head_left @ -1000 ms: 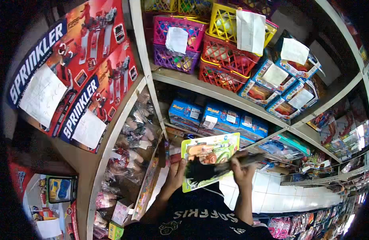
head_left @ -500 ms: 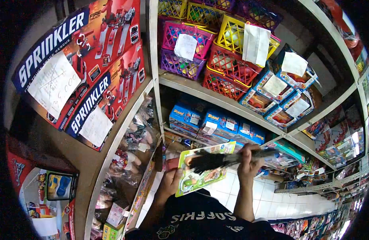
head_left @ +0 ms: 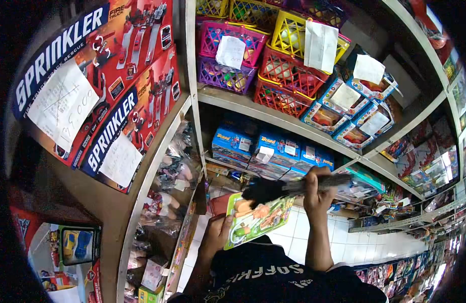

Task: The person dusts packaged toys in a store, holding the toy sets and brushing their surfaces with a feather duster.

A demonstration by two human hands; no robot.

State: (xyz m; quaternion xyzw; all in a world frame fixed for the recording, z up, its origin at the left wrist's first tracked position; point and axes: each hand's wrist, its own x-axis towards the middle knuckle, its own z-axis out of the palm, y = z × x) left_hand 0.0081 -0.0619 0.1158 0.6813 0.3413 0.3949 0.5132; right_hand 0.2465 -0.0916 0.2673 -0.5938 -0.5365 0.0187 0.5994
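My left hand [head_left: 215,235] is closed on the lower left edge of a flat toy package [head_left: 260,222] with a light green border and pictures of toy food. My right hand [head_left: 317,194] grips a brush [head_left: 265,191] with dark bristles, held sideways at chest height. The bristles lie across the package's top edge and hide part of it; they are blurred, and I cannot tell whether they touch. Past the brush stand several blue boxes [head_left: 276,151] on a low shelf.
On the upper shelf [head_left: 253,108] are stacked plastic baskets [head_left: 288,70] and boxed toys [head_left: 346,118] with paper notes. Large Sprinkler boxes [head_left: 91,76] fill the left shelf, with bagged dolls [head_left: 165,202] beside it. White floor tiles [head_left: 351,245] show below.
The brush has shifted from the middle of the package towards its upper edge. The package sits slightly lower, showing more of its food pictures. The whole view has moved a little.
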